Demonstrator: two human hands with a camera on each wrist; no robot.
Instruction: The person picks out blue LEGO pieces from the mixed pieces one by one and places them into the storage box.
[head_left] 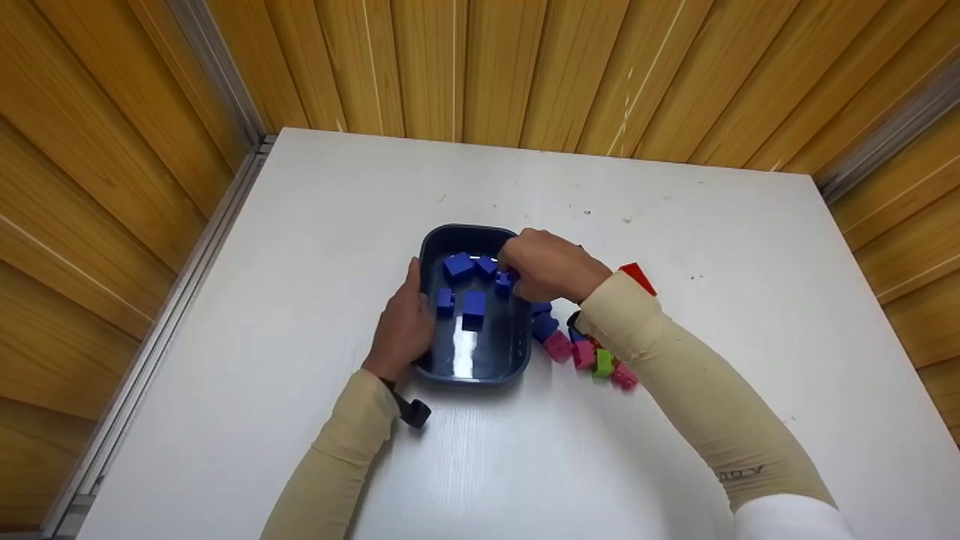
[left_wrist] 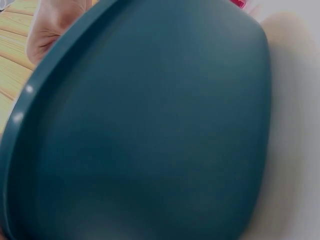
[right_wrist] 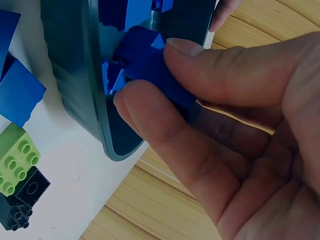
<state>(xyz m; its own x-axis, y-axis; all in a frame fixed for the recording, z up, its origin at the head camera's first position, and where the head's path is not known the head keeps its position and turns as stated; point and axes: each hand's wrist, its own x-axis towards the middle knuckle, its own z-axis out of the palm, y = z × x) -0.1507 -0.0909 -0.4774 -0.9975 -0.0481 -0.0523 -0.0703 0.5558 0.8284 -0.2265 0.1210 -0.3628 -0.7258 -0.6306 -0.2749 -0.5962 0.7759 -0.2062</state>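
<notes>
Wooden panelling surrounds a white table (head_left: 300, 247) on three sides. At its middle sits a dark blue tray (head_left: 480, 364) with rounded corners, and several blue bricks lie loose in its far half.

Against the tray's left rim rests the left hand (head_left: 403, 326), fingers laid along the outside wall and thumb at the edge; how tightly it grips cannot be told. From the left wrist only the tray's outer wall fills the view.

Over the tray's far right corner hangs the right hand (head_left: 551, 266). Its thumb and forefinger (right_wrist: 150, 115) are curled and pinch a blue brick (right_wrist: 145, 62), which sits just above the tray floor inside the right rim, close to the other bricks there.

Just right of the tray, on the table, lies a small heap of bricks: blue ones (head_left: 545, 328) touching the tray wall, then pink (head_left: 559, 346), green (head_left: 603, 363) and another pink farther right. A red brick (head_left: 637, 276) shows beyond the right sleeve (head_left: 675, 382). Near the green brick, in the right wrist view, lies a black one (right_wrist: 31, 187)
</notes>
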